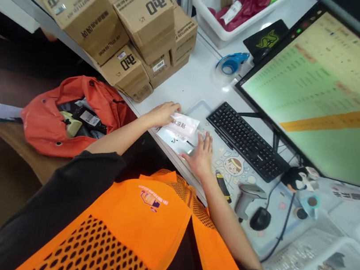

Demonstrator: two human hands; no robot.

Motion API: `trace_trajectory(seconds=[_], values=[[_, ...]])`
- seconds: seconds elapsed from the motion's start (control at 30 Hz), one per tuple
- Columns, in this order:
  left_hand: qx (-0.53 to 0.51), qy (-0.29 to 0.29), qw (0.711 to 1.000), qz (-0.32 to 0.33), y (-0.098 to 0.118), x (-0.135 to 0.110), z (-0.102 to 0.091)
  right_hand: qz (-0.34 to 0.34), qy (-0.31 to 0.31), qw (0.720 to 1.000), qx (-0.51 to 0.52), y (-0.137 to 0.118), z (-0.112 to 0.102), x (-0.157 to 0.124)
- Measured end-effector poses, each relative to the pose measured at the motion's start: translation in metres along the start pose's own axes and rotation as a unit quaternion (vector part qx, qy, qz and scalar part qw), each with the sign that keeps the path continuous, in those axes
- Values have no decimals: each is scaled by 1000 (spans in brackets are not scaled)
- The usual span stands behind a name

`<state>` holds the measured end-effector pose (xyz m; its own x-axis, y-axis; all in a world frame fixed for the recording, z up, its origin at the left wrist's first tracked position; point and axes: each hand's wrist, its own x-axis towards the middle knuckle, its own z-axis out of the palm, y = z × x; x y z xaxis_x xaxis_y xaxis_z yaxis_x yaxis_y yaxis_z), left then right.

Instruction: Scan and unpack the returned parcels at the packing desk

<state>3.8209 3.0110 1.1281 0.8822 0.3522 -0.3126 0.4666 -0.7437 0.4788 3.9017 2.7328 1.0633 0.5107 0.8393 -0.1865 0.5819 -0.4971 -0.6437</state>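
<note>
A small white-and-pink packet (184,125) is laid flat, printed face up, near the desk's (194,79) front edge, just left of the keyboard (246,140). Its long axis is run from the left hand (163,112) toward the keyboard. Its print is too blurred to be read. Its left end is covered and lightly pinched by that hand's fingers. The right hand (199,153) is spread flat on the desk mat (229,166) just beside the packet, with nothing grasped. 1 stack of cardboard boxes (141,27) is set at the far left.

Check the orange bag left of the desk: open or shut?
Open. The orange bag has its mouth spread wide, and dark packets with white labels show inside it.
</note>
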Motion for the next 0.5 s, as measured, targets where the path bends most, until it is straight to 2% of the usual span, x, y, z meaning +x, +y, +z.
trace_trajectory(seconds=[0.07, 0.13, 0.2, 0.27, 0.37, 0.43, 0.5], values=[[-72, 47, 995, -39, -24, -4, -12, -1, -37, 998, -46, -9, 8, 5], [-151, 139, 974, -94, -56, -7, -17, -5, -58, 995, -78, -14, 12, 5], [-211, 228, 937, -160, -87, -8, -10, -8, -55, 994, -95, -13, 13, 1], [-233, 243, 912, -232, -108, -9, 12, -11, -43, 994, -102, -9, 13, -6], [-209, 201, 906, -307, -114, -10, 56, -10, -30, 994, -105, -3, 13, -14], [-181, 220, 902, -325, -105, -11, 78, -12, -26, 994, -105, 0, 14, -16], [-122, 257, 910, -301, -93, -12, 88, -16, -23, 994, -105, 0, 14, -16]])
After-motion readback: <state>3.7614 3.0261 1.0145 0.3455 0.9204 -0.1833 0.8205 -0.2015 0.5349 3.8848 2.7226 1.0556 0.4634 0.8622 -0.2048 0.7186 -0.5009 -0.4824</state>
